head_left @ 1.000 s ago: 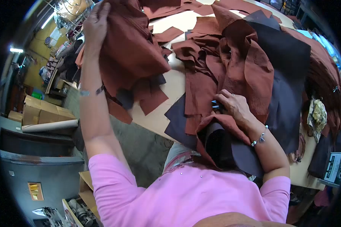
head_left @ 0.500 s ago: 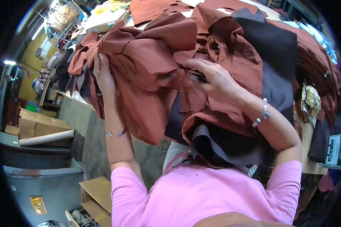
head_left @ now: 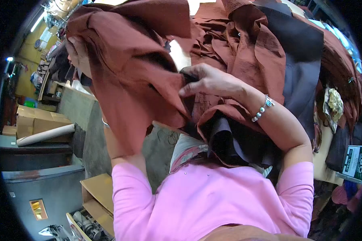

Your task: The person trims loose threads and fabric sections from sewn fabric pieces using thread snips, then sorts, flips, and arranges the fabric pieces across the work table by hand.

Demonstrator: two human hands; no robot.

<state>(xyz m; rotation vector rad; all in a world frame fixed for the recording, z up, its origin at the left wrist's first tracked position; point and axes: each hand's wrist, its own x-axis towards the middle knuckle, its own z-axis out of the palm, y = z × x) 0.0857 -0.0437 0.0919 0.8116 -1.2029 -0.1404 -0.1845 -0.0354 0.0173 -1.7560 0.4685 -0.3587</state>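
Observation:
A large piece of reddish-brown fabric [head_left: 128, 76] hangs raised at the left, over the table's near edge. My left hand [head_left: 77, 50] grips its far left side, with the fingers partly behind the cloth. At the fabric's right side my right hand [head_left: 201, 80] is closed on a dark edge of it, thumb and fingers pinched. Rumpled brown cloth [head_left: 265, 56] lies beyond my right wrist, on top of a dark fabric sheet [head_left: 297, 60]. Near my body, a folded brown and black bundle [head_left: 229, 136] droops over the table edge.
Layered brown fabric [head_left: 342, 68] and a crumpled pale bundle [head_left: 334, 106] are at the right, above a green and white box [head_left: 354, 162]. Cardboard boxes [head_left: 40, 120] and a white roll [head_left: 46, 134] stand at the left. An open carton [head_left: 98, 193] is at the lower left.
The raised fabric swung right and then back left and up with my left hand. My right hand left the table cloth, moved left, and closed on the raised fabric's edge.

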